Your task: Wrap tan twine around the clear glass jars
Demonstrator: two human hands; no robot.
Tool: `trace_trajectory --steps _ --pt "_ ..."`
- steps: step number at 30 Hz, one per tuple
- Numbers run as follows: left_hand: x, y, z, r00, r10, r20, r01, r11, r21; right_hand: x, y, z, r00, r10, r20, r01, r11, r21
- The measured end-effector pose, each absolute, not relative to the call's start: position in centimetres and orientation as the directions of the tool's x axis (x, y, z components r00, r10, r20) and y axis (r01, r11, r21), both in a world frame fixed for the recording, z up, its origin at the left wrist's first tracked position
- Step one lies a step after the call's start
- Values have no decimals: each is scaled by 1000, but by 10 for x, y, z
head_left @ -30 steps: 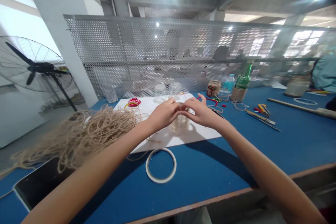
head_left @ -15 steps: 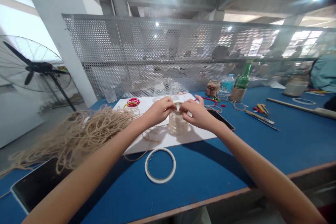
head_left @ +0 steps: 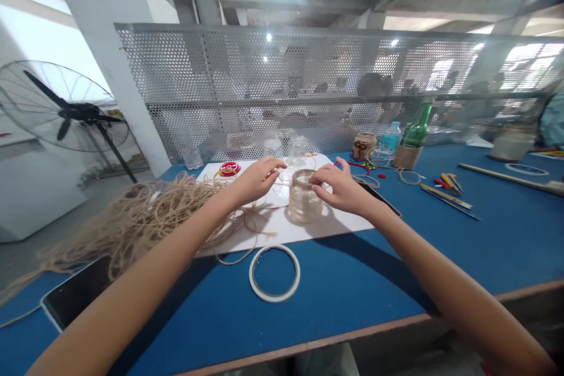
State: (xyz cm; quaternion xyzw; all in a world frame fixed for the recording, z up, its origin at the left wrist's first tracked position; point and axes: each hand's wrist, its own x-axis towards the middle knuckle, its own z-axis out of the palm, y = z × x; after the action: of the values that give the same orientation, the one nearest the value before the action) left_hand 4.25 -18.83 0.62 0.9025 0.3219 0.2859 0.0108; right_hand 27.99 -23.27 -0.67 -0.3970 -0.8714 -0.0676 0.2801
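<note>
A small clear glass jar (head_left: pixel 303 200) stands upright on a white board (head_left: pixel 317 226) on the blue table. My right hand (head_left: pixel 341 188) rests against the jar's rim on its right side, fingers curled and pinched at the rim. My left hand (head_left: pixel 255 179) hovers a little left of the jar, apart from it, fingers curled round a thin strand of jute twine that runs from the big loose heap of twine (head_left: pixel 145 217) at the left. What exactly the right fingers pinch is too small to see.
A white tape ring (head_left: pixel 274 273) lies in front of the board. A dark phone (head_left: pixel 77 299) lies at the near left, another behind my right wrist. Red ribbon roll (head_left: pixel 228 168), empty jars, a green bottle (head_left: pixel 416 129), tools and a perforated metal screen stand further back. A fan (head_left: pixel 66 111) is at left.
Both hands were pinched together over the jar's mouth. The left hand has since drawn away to the left, off the jar, while the right hand stays at the rim.
</note>
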Motion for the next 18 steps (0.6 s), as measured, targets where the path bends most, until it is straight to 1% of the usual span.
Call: trace_trajectory --steps 1,2,5,7,9,13,18 --pt "37 -183 3 642 590 489 622 -774 117 280 -233 -7 -530 654 540 731 675 -99" --pt "31 -178 -1 659 610 439 657 -752 60 280 -233 -6 -533 654 537 732 675 -95" --pt "16 -170 -12 673 696 250 720 -694 -9 280 -232 -5 -536 665 521 728 676 -115" --pt "7 -169 -17 654 737 170 752 -658 -43 280 -232 -4 -534 678 505 722 676 -145" --pt "-2 -171 -17 626 769 130 779 -624 -59 282 -231 -4 -532 689 492 720 674 -165" --pt "-14 -177 -14 581 808 96 813 -582 -23 284 -228 -3 -538 694 479 710 679 -187" --pt "-10 -190 -18 629 775 65 778 -626 -57 288 -225 -2 -521 722 455 685 672 -283"
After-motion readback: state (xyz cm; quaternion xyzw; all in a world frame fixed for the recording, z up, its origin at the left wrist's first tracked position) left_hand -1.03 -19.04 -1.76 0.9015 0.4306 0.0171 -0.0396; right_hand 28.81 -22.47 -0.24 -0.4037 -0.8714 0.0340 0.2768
